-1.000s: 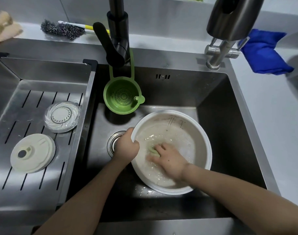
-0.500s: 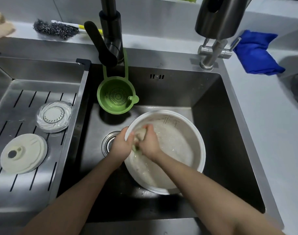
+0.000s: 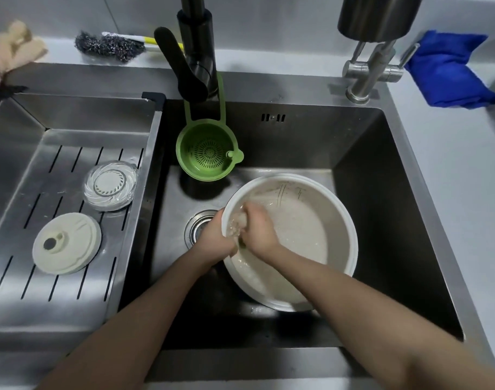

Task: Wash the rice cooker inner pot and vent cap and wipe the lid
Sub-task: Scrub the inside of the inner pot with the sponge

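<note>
With the inner pot (image 3: 311, 237) tilted in the sink (image 3: 381, 192), your left hand (image 3: 214, 240) gripping its left rim and your right hand (image 3: 259, 230) curled round a barely visible sponge (image 3: 242, 244), you are scrubbing the inner wall; next, probably turn the pot.

Lit evenly from overhead; soft glare on drain tray (image 3: 80, 137) at 9 o'clock; motion-blurred at right hand (image 3: 259, 235); bowed toward edges.

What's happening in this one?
A person is washing the rice cooker's inner pot in the sink. The left hand grips the pot's left rim, while the right hand, inside it, scrubs the wall with a mostly hidden green sponge. A clear round part and a cream round part lie on the drain rack beside it.
</note>
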Motion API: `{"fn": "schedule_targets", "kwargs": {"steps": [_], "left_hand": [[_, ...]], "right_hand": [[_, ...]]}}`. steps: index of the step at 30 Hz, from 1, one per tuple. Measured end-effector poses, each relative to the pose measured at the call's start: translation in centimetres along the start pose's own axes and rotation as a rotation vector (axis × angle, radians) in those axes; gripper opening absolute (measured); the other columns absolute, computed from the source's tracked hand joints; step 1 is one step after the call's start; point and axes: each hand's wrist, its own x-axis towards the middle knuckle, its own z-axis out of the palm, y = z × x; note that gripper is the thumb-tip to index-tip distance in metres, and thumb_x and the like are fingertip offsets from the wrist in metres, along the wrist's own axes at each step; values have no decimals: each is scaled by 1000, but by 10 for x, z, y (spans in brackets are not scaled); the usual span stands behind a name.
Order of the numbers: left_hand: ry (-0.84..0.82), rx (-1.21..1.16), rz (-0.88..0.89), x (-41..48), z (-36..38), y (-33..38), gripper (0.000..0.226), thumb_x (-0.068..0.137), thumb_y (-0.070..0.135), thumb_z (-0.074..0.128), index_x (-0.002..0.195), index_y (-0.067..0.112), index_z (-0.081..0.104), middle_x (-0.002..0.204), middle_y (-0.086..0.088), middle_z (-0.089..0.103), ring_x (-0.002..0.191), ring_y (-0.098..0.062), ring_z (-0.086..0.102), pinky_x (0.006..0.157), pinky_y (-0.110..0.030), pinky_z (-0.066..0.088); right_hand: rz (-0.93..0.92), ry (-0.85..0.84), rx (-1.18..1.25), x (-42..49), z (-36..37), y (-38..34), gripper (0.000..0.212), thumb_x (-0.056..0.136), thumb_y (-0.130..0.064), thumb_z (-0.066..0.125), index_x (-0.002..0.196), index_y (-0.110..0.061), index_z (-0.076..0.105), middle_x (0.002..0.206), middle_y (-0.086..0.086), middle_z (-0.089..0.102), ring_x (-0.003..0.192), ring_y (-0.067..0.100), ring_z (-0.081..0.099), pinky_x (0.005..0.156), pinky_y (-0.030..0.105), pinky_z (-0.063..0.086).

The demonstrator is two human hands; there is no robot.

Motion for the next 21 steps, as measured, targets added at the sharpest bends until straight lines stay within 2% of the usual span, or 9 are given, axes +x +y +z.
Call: {"fn": "schedule_targets", "kwargs": {"steps": [2, 4, 5, 8, 10, 12, 14, 16, 21], "left_hand": [[9, -1, -16, 1, 0, -1, 81, 55, -10, 55, 129, 19, 43, 92, 2, 57, 83, -18, 56, 55, -23, 45], [15, -2, -21, 0, -1, -2, 84, 48, -2, 53, 128, 20, 43, 94, 2, 57, 85, -19, 56, 55, -22, 45], [16, -4, -21, 0, 0, -2, 84, 47, -1, 52, 128, 20, 43, 96, 1, 58, 87, -19, 57, 56, -22, 45], [17, -2, 7, -2, 1, -2, 80, 50, -4, 54, 126, 18, 43, 96, 1, 58, 91, -21, 57, 61, -24, 47], [26, 16, 14, -1, 2, -2, 74, 57, -12, 56, 125, 17, 43, 94, 2, 56, 91, -20, 56, 60, -23, 47], [40, 46, 17, 1, 2, -2, 67, 66, -18, 52, 123, 17, 44, 90, 2, 55, 86, -19, 54, 58, -21, 45], [42, 60, 16, 2, 2, -3, 64, 68, -18, 50, 119, 20, 43, 85, 5, 53, 77, -14, 53, 52, -18, 41], [42, 68, 15, 2, 0, -4, 63, 67, -18, 51, 114, 24, 42, 83, 5, 53, 72, -9, 52, 48, -16, 40], [56, 102, 22, 5, 1, -9, 65, 62, -19, 53, 109, 23, 40, 86, 2, 52, 80, -20, 53, 51, -25, 41]], "right_hand": [[326, 252, 218, 17, 2, -3, 28, 78, -3, 61, 104, -6, 54, 105, 10, 59, 95, 24, 56, 83, 34, 46], [552, 351, 367, 25, -2, -6, 28, 82, -5, 61, 108, -6, 52, 107, 11, 61, 99, 28, 58, 89, 38, 48], [549, 333, 331, 23, -3, -8, 24, 83, -6, 60, 106, -6, 52, 106, 12, 62, 98, 29, 58, 87, 37, 47], [202, 60, 31, 0, -3, -16, 11, 84, -7, 55, 88, -11, 46, 93, 13, 63, 80, 26, 53, 66, 27, 34], [51, -97, -108, -9, -2, -16, 12, 80, -3, 55, 87, -9, 49, 93, 14, 64, 79, 25, 53, 63, 28, 32], [140, -32, -19, 3, -6, -11, 15, 76, -1, 58, 91, -7, 56, 95, 13, 66, 85, 26, 58, 71, 30, 43], [411, 154, 327, 21, -17, -10, 17, 77, -2, 62, 92, -10, 60, 93, 10, 66, 88, 25, 61, 79, 35, 51], [523, 320, 561, 24, -21, -10, 16, 79, -4, 65, 90, -14, 58, 90, 6, 64, 86, 24, 61, 79, 34, 52], [222, 4, 346, -6, -16, -29, 22, 80, -1, 62, 77, -20, 52, 73, -9, 53, 69, 11, 52, 57, 25, 42]]}}
